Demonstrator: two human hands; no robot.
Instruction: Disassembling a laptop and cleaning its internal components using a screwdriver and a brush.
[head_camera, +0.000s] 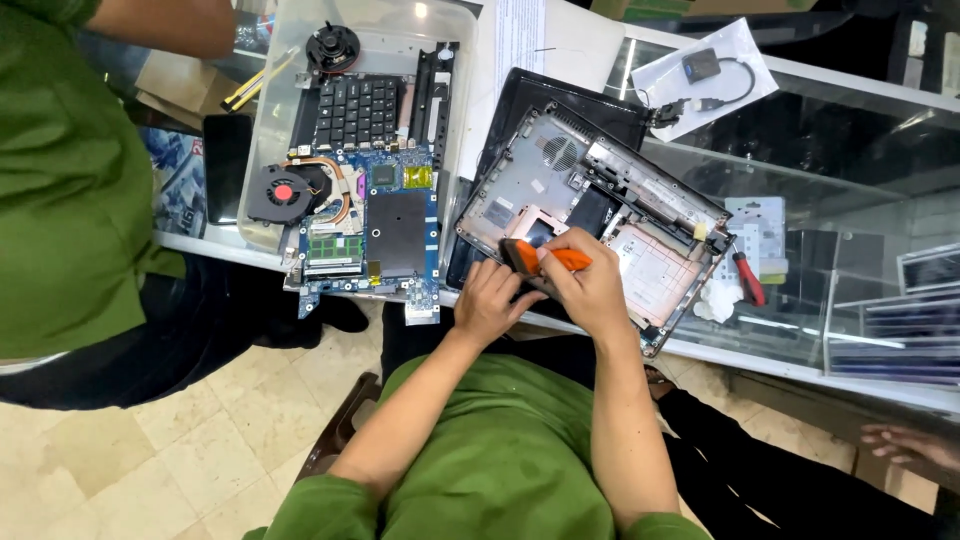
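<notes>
A bare laptop bottom case (640, 215), grey inside, lies tilted on the counter edge in front of me. My right hand (590, 285) grips an orange-handled tool (545, 258) over the case's near left corner. My left hand (490, 300) rests beside it, fingers curled against the case edge and touching the tool's tip area. Whether the left hand holds anything small is hidden.
A blue motherboard (385, 225) with a black fan (280, 193) and a keyboard (357, 112) lie in a clear plastic tray (275, 60) to the left. A red-handled screwdriver (748, 278), a bagged cable (705, 75) and paper (530, 40) lie about. Another person in green (60, 170) stands left; a hand (910, 445) shows at lower right.
</notes>
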